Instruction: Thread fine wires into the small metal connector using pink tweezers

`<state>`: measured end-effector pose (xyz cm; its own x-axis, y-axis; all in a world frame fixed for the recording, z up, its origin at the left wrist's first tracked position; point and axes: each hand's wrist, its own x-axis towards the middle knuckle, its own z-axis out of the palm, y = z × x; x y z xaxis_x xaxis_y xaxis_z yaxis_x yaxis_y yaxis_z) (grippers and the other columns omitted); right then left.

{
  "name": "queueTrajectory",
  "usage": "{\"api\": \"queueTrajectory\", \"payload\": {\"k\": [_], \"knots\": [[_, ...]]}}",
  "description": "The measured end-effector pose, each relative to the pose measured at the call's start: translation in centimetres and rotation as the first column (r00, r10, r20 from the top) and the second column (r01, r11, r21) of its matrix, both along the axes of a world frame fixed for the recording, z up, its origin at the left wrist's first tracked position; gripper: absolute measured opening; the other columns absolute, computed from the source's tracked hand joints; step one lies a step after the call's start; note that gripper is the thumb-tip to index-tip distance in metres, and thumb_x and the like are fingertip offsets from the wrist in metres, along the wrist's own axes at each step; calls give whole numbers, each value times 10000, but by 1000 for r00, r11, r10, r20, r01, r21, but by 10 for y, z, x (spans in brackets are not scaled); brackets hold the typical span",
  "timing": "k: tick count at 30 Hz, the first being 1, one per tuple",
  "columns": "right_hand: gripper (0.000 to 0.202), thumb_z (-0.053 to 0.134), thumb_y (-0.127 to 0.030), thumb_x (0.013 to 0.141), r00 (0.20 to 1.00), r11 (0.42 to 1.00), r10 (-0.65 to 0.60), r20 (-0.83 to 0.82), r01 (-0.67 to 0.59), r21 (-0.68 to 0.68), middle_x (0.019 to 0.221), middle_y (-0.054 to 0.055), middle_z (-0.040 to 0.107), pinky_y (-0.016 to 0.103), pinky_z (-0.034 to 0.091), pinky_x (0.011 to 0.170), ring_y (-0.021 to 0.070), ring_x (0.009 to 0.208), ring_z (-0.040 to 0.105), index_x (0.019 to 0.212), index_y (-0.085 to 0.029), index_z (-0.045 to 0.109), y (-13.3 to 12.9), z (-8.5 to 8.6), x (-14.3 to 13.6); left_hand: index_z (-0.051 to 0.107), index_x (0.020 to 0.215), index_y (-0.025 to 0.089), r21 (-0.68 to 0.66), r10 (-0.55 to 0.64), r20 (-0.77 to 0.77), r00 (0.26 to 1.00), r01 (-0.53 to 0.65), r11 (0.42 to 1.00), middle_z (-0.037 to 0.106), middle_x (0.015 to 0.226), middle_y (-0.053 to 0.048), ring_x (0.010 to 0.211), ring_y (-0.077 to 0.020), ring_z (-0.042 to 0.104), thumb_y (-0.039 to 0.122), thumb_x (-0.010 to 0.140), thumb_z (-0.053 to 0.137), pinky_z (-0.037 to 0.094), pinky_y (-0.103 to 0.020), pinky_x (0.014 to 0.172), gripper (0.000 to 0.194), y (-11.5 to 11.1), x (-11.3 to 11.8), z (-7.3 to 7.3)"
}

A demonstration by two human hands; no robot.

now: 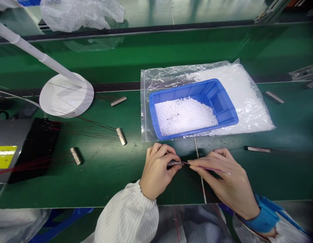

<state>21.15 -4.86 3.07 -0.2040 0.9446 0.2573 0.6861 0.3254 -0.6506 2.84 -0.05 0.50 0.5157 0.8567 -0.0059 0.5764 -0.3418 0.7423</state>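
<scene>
My left hand (158,170) pinches a small metal connector block (174,163) near the table's front edge. Just to its right, my right hand (226,179) holds a thin reddish wire (209,168) between thumb and fingers, its tip meeting the connector's right end. Beyond both hands, a blue bin (194,132) of small white beads (183,114) rests on a clear zip bag (247,101) filled with more white beads. A blue band circles my right wrist.
Similar connectors lie around: one (121,136) with fine wires attached, others at left (76,156), back (118,101), and right (259,149). A white round base (66,98) with a pole and a black-grey box (32,148) stand at left.
</scene>
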Motion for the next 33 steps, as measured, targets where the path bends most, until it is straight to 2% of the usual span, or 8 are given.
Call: {"api": "queueTrajectory", "payload": {"k": [12,21,33], "knots": [[94,564,-150,893,989,999,53,138,-53,-2,872,-24,698,354,349,693,116,668,541,943,-214,612,4,3,-7,673,826,220,-20,1,11,1000,-1,1000,628,917,-5,907,-208,494,173,756,738,343,-378,769,107,0,-1,1],[119,572,-143,889,993,999,19,115,-23,36,860,-17,703,343,342,679,105,648,519,974,-210,621,2,14,-6,678,829,213,-12,-3,16,1000,3,1000,622,918,8,906,-195,484,159,751,744,329,-363,768,116,0,-1,-1],[135,611,-105,861,999,1000,-5,36,4,21,855,-53,695,328,352,675,80,644,509,950,-205,629,2,6,-7,680,825,206,-11,3,23,1000,-3,1000,623,904,8,899,-190,485,156,745,750,322,-354,764,118,-1,-1,-1]]}}
